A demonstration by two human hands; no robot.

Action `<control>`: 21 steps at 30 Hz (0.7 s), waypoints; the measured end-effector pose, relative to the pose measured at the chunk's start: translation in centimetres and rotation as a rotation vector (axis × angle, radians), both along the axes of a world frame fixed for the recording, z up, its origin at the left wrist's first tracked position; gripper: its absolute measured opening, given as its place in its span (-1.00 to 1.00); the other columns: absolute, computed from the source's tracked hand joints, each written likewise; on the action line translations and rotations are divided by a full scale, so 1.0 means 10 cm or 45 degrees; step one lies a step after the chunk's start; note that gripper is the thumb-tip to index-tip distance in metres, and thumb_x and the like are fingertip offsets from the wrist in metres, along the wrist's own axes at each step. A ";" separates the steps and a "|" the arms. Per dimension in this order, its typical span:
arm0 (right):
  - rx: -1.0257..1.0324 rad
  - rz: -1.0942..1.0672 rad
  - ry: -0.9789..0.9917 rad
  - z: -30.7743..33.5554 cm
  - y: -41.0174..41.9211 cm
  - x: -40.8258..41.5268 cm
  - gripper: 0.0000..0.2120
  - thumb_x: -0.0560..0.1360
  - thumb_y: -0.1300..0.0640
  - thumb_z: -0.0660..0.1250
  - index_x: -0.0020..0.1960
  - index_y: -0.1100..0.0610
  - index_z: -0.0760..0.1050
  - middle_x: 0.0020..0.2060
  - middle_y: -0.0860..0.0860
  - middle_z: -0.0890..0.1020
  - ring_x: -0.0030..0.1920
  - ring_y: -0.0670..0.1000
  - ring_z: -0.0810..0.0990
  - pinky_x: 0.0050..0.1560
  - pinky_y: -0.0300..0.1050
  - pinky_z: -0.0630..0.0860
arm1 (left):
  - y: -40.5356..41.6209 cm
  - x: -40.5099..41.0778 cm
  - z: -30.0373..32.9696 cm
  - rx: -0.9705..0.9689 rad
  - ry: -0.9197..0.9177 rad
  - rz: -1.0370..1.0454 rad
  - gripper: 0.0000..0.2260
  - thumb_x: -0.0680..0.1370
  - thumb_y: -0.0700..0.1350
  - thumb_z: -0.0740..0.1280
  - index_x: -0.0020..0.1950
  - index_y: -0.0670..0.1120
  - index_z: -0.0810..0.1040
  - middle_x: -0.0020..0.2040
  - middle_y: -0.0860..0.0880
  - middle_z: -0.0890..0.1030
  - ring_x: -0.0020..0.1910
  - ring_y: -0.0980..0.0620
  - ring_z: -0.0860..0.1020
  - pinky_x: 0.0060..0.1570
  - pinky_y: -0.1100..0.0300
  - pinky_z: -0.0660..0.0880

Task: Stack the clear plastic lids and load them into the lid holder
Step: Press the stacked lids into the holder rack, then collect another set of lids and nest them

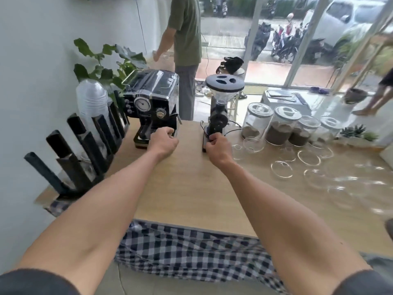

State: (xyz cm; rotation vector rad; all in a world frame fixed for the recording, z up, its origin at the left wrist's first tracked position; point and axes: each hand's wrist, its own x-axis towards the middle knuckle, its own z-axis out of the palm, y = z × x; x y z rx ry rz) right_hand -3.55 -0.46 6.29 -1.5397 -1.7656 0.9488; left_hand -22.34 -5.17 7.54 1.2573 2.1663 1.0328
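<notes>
1. Head view, looking down over a pale wooden table [191, 188], both bare forearms stretched forward across it.
2. Left hand [163, 142] curled into a loose fist, knuckles up, resting on the wood just in front of the black espresso machine [152, 107]; nothing visibly held.
3. Right hand [217, 149] likewise curled shut, set against the base of the black coffee grinder [219, 107]; whether gripping the base, cannot tell.
4. Clear plastic lids [308, 165] scattered loose over the right part of the table, well apart from both hands, some overlapping, those toward the right edge blurred.
5. Black lid holder [85, 150] with upright posts along the table's left edge, beside the wall.
6. Tall stack of clear domed lids [91, 101] standing in the holder's far section, next to the espresso machine.
7. Lidded glass jars [282, 124] with brown contents in a row behind the loose lids.
8. Checked cloth [191, 252] hanging at the near table edge.
9. Another person [185, 39] standing beyond the table, near the window.
</notes>
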 end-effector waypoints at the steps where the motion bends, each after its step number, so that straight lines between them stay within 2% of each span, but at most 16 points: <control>1: -0.003 -0.012 -0.022 -0.04 0.07 0.22 -0.72 0.59 0.14 0.33 0.29 0.14 0.55 0.04 0.06 0.65 0.12 0.15 0.64 0.22 0.10 0.57 | 0.10 0.22 -0.05 -0.016 -0.005 0.002 -0.59 0.48 -0.12 0.41 0.34 -0.10 0.61 0.01 -0.01 0.70 0.14 -0.06 0.64 0.20 0.17 0.51; 3: -0.019 -0.037 -0.047 -0.13 0.23 0.66 -0.70 0.59 0.13 0.33 0.30 0.15 0.55 0.12 0.14 0.68 0.15 0.18 0.65 0.24 0.12 0.57 | 0.30 0.65 -0.14 -0.040 -0.011 -0.006 -0.63 0.51 -0.14 0.41 0.32 -0.11 0.61 -0.03 0.00 0.69 0.08 -0.06 0.63 0.11 0.21 0.48; 7: -0.027 -0.096 -0.035 -0.26 0.49 1.44 -0.68 0.60 0.15 0.35 0.32 0.21 0.58 0.13 0.19 0.70 0.17 0.20 0.66 0.20 -0.02 0.52 | 0.61 1.46 -0.29 -0.025 -0.063 -0.042 -0.61 0.51 -0.13 0.38 0.35 -0.12 0.61 0.17 -0.11 0.70 0.18 -0.12 0.62 0.23 0.11 0.52; 10: -0.036 -0.104 -0.076 -0.37 0.64 1.94 -0.71 0.59 0.18 0.34 0.28 0.21 0.60 0.12 0.20 0.71 0.18 0.21 0.64 0.14 -0.07 0.48 | 0.80 1.96 -0.41 -0.028 -0.062 -0.066 -0.63 0.49 -0.12 0.40 0.30 -0.09 0.63 0.13 -0.10 0.72 0.19 -0.14 0.63 0.27 0.03 0.53; 13: -0.085 -0.109 -0.098 -0.49 0.77 2.34 -0.66 0.57 0.21 0.32 0.33 0.20 0.57 0.18 0.18 0.70 0.22 0.19 0.63 0.14 -0.12 0.45 | 0.94 2.33 -0.52 -0.067 -0.056 -0.080 -0.61 0.49 -0.11 0.43 0.32 -0.11 0.62 0.11 -0.09 0.72 0.18 -0.10 0.63 0.24 0.15 0.50; 15: -0.104 -0.110 -0.100 -0.55 0.84 2.53 -0.64 0.56 0.20 0.33 0.35 0.19 0.56 0.18 0.17 0.69 0.22 0.18 0.63 0.17 -0.11 0.46 | 1.02 2.50 -0.56 -0.096 -0.041 -0.084 -0.58 0.49 -0.13 0.42 0.36 -0.12 0.61 0.05 -0.06 0.71 0.13 -0.05 0.62 0.15 0.23 0.45; 17: -0.131 -0.119 -0.095 -0.63 0.93 2.68 -0.62 0.56 0.18 0.33 0.36 0.18 0.55 0.16 0.15 0.69 0.21 0.17 0.63 0.20 -0.06 0.49 | 1.09 2.63 -0.59 -0.125 -0.031 -0.108 -0.54 0.49 -0.15 0.41 0.40 -0.10 0.58 0.03 -0.04 0.67 0.09 -0.03 0.58 0.12 0.23 0.46; 21: -0.164 -0.156 -0.111 -0.84 1.05 2.89 -0.61 0.55 0.12 0.35 0.36 0.17 0.55 0.23 0.17 0.64 0.26 0.19 0.60 0.22 0.00 0.51 | 1.29 2.74 -0.72 -0.195 0.053 -0.180 -0.40 0.45 -0.14 0.45 0.50 -0.07 0.48 0.38 -0.14 0.58 0.36 -0.11 0.52 0.22 0.18 0.43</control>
